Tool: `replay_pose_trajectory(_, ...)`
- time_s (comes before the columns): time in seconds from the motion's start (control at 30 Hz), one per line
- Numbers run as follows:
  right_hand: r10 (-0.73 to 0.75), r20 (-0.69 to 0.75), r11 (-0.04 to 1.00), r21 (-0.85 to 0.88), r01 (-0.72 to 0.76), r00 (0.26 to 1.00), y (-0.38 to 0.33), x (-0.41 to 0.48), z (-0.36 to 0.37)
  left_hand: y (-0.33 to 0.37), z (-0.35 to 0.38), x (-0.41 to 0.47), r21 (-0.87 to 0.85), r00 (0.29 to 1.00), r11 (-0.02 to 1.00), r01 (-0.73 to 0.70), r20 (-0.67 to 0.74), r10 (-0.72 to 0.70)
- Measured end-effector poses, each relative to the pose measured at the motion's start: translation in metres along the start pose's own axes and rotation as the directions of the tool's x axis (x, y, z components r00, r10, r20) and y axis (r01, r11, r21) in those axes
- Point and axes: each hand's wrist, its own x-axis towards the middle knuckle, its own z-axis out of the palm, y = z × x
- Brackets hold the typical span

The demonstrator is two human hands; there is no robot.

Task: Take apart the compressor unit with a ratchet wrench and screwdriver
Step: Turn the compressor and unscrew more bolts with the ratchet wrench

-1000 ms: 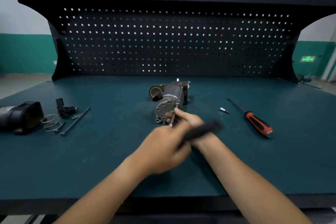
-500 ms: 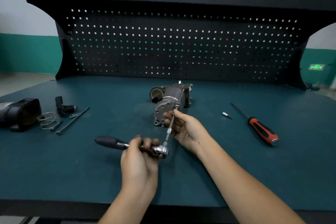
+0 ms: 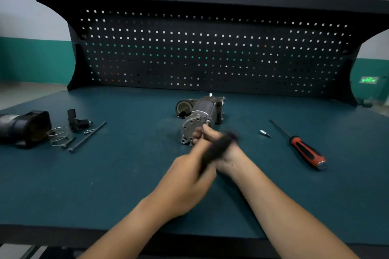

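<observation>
The grey metal compressor unit (image 3: 199, 119) lies in the middle of the green bench, its round end plate facing me. My left hand (image 3: 189, 181) grips the ratchet wrench (image 3: 219, 146), whose black handle is blurred and points up to the right. My right hand (image 3: 212, 139) sits just below the end plate, fingers pinched on the wrench's extension bar at a bolt near the plate's right edge. The handle hides most of the bar. A red and black screwdriver (image 3: 303, 149) rests to the right.
A small socket bit (image 3: 264, 133) lies between compressor and screwdriver. At the left are a black housing (image 3: 23, 128), a wire spring (image 3: 59, 135), a black fitting (image 3: 76, 122) and long bolts (image 3: 88, 136). A black pegboard (image 3: 210, 52) closes the back.
My left hand has swung the wrench handle from pointing left across to the upper right, over my right hand. The compressor has stayed put.
</observation>
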Motion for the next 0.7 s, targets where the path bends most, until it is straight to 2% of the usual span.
replay_pose_trajectory(0.03, 0.015, 0.017, 1.000, 0.023, -0.016, 1.000, 0.000, 0.000, 0.000, 0.001, 0.004, -0.001, -0.310, 0.979, 0.941, 0.132, -0.110, -0.174)
replay_pose_trajectory(0.07, 0.027, 0.030, 0.999, 0.038, -0.028, 0.999, -0.001, 0.000, 0.000, 0.004, 0.005, 0.000, -0.552, 0.920, 0.814, 0.181, -0.198, -0.339)
replay_pose_trajectory(0.13, 0.041, 0.047, 0.997, 0.063, -0.044, 0.998, -0.002, -0.001, -0.001, 0.004, 0.004, 0.002, -0.837, 0.783, 0.534, 0.121, -0.250, -0.569)
replay_pose_trajectory(0.2, 0.041, 0.039, 0.997, 0.060, -0.044, 0.998, -0.001, -0.002, -0.002, 0.000, 0.003, 0.002, -0.949, 0.665, 0.315, 0.020, -0.223, -0.713)
replay_pose_trajectory(0.23, 0.034, 0.029, 0.998, 0.050, -0.036, 0.999, -0.001, -0.002, -0.002, -0.003, 0.003, 0.001, -0.971, 0.619, 0.237, -0.017, -0.197, -0.760)
replay_pose_trajectory(0.27, 0.026, 0.020, 0.999, 0.038, -0.027, 0.999, -0.001, -0.003, -0.002, -0.005, 0.003, 0.001, -0.979, 0.589, 0.202, -0.025, -0.178, -0.788)
replay_pose_trajectory(0.33, 0.013, 0.025, 1.000, 0.019, -0.013, 1.000, 0.000, -0.002, -0.002, -0.007, 0.003, 0.001, -0.966, 0.597, 0.258, 0.026, -0.192, -0.779)
replay_pose_trajectory(0.37, 0.007, 0.033, 1.000, 0.016, -0.008, 0.999, 0.000, -0.002, -0.003, -0.008, 0.001, 0.003, -0.938, 0.625, 0.341, 0.061, -0.231, -0.746)
replay_pose_trajectory(0.43, 0.002, 0.043, 1.000, 0.017, -0.003, 0.999, 0.001, -0.002, -0.003, -0.011, -0.005, 0.005, -0.771, 0.749, 0.621, 0.140, -0.328, -0.576)
replay_pose_trajectory(0.47, 0.000, 0.045, 1.000, 0.008, 0.000, 0.999, 0.001, -0.002, -0.003, -0.013, -0.008, 0.004, -0.587, 0.846, 0.797, 0.139, -0.348, -0.404)
replay_pose_trajectory(0.5, -0.004, 0.046, 1.000, -0.003, 0.004, 0.999, 0.001, -0.002, -0.003, -0.016, -0.011, 0.004, -0.324, 0.934, 0.944, 0.066, -0.314, -0.173)
replay_pose_trajectory(0.53, -0.005, 0.045, 1.000, -0.006, 0.005, 0.999, 0.001, -0.002, -0.003, -0.017, -0.015, 0.004, 0.034, 0.985, 0.997, -0.065, -0.159, 0.069)
replay_pose_trajectory(0.57, -0.007, 0.042, 1.000, -0.013, 0.007, 0.999, 0.001, -0.002, -0.003, -0.019, -0.017, 0.005, 0.354, 0.957, 0.889, -0.291, 0.090, 0.277)
replay_pose_trajectory(0.6, -0.010, 0.036, 0.999, -0.031, 0.011, 0.999, 0.001, -0.003, -0.004, -0.023, -0.017, 0.005, 0.517, 0.860, 0.689, -0.507, 0.353, 0.367)
replay_pose_trajectory(0.63, -0.013, 0.024, 0.998, -0.056, 0.014, 1.000, 0.001, -0.003, -0.004, -0.024, -0.015, 0.006, 0.554, 0.784, 0.562, -0.614, 0.510, 0.354)
replay_pose_trajectory(0.67, -0.015, 0.017, 0.997, -0.071, 0.016, 1.000, 0.001, -0.003, -0.004, -0.024, -0.014, 0.004, 0.546, 0.773, 0.560, -0.623, 0.537, 0.337)
replay_pose_trajectory(0.7, -0.017, 0.012, 0.998, -0.067, 0.017, 1.000, 0.002, -0.003, -0.005, -0.022, -0.012, 0.003, 0.505, 0.817, 0.659, -0.557, 0.477, 0.325)
